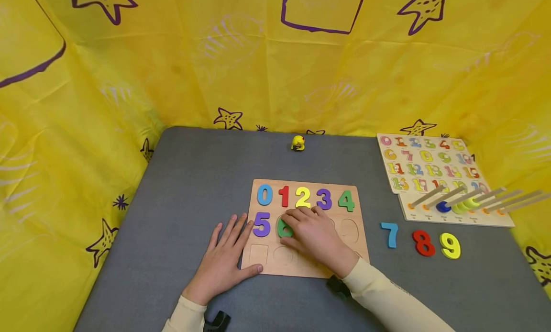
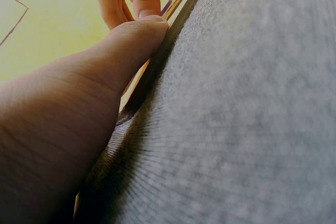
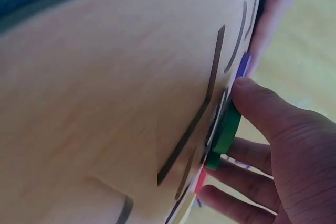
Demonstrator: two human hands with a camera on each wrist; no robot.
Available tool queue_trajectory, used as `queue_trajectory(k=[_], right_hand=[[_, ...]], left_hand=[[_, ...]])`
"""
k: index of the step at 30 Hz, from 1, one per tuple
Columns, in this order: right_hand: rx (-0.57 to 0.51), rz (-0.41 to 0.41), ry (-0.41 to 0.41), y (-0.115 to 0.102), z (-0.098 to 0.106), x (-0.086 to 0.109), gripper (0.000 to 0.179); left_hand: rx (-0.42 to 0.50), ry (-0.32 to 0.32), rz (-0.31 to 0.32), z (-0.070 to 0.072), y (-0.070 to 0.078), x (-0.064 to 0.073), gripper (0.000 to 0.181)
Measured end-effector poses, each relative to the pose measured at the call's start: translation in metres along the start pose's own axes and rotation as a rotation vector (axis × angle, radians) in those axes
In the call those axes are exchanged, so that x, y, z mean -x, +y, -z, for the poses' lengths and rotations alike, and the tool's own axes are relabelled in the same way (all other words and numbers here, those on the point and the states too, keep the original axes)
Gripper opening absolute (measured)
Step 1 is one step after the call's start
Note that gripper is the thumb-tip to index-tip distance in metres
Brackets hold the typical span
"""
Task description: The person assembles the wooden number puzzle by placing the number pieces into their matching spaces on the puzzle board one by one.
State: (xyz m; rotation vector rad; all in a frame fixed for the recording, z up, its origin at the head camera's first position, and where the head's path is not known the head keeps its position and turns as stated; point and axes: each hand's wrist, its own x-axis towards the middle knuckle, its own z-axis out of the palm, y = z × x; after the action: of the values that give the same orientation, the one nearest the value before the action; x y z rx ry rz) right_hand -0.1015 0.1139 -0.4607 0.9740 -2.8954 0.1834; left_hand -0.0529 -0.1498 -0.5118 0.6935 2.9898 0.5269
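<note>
A wooden number board (image 1: 280,270) lies on the grey table, with coloured 0 to 4 along its top row. Below the 0 sits a purple number 5 (image 1: 261,225). My right hand (image 1: 316,234) pinches a green number 6 (image 1: 283,226) beside the 5; its right part is hidden by the fingers. In the right wrist view, thumb and fingers are on either side of the green 6 (image 3: 228,129), close against the board; whether it lies fully in its recess, I cannot tell. My left hand (image 1: 221,265) rests with fingers spread at the board's left edge, its thumb at the lower left corner.
Right of the board lie a blue 7 (image 1: 390,235), a red 8 (image 1: 424,243) and a yellow 9 (image 1: 450,246). Behind them stands a counting board with upright pegs (image 1: 456,217) and printed numbers. A small yellow toy (image 1: 298,143) sits near the back edge.
</note>
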Motion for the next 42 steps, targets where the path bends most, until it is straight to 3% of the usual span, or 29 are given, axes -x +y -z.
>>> queue_trajectory(k=[20,25,30,37,42], right_hand=[[0.0,-0.031,0.016,-0.005,-0.007,-0.003,0.052],[-0.065,-0.039,0.029,-0.001,-0.005,0.003,0.057],[-0.202,-0.062,0.066,0.021,0.006,0.03,0.06],[-0.28,-0.035,0.192,0.079,0.015,0.086,0.063],[-0.253,-0.111,0.14,0.117,0.017,0.127,0.071]], left_hand=[[-0.008,-0.013,0.006,0.001,0.0,0.0,0.107],[-0.01,-0.007,0.001,0.001,0.001,0.0,0.107],[-0.002,0.003,-0.006,-0.002,0.002,-0.001,0.106],[0.013,0.05,-0.016,-0.002,0.002,-0.001,0.106],[0.016,0.065,-0.024,-0.003,0.002,-0.001,0.106]])
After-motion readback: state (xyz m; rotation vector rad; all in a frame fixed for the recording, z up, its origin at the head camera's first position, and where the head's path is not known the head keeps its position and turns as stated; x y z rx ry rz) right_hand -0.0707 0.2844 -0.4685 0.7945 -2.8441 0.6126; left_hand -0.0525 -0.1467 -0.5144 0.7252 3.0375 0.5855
